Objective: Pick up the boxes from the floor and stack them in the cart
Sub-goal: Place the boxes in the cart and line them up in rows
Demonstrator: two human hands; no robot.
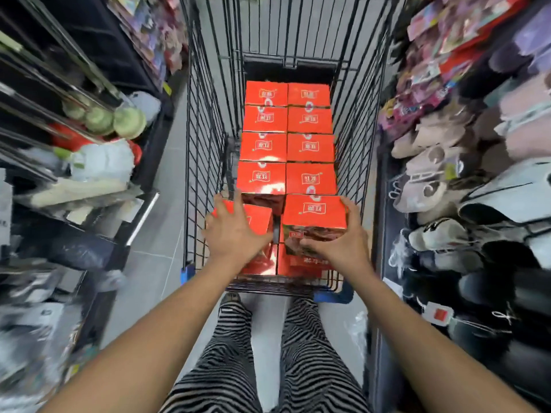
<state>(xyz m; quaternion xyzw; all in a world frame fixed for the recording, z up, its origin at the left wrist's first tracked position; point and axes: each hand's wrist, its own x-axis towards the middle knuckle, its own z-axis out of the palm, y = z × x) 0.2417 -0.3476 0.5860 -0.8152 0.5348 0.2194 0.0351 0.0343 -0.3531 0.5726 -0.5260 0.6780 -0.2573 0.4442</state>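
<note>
A black wire cart (205,162) stands in front of me, filled with several red boxes (310,147) laid in two rows. My left hand (235,231) lies spread on top of a red box (259,216) at the near left of the cart, lower than its neighbours. My right hand (340,234) wraps around the near right red box (314,211), thumb on its front face and fingers on its right side. That box sits level with the top layer. More red boxes (298,263) show beneath both hands.
Shelves hem the narrow aisle: toys and a green ball (129,122) on the left, slippers (429,186) and packaged goods on the right. The cart's blue-cornered near rim (334,293) is just ahead of my striped trouser legs (313,353). Grey floor tiles lie beside the cart.
</note>
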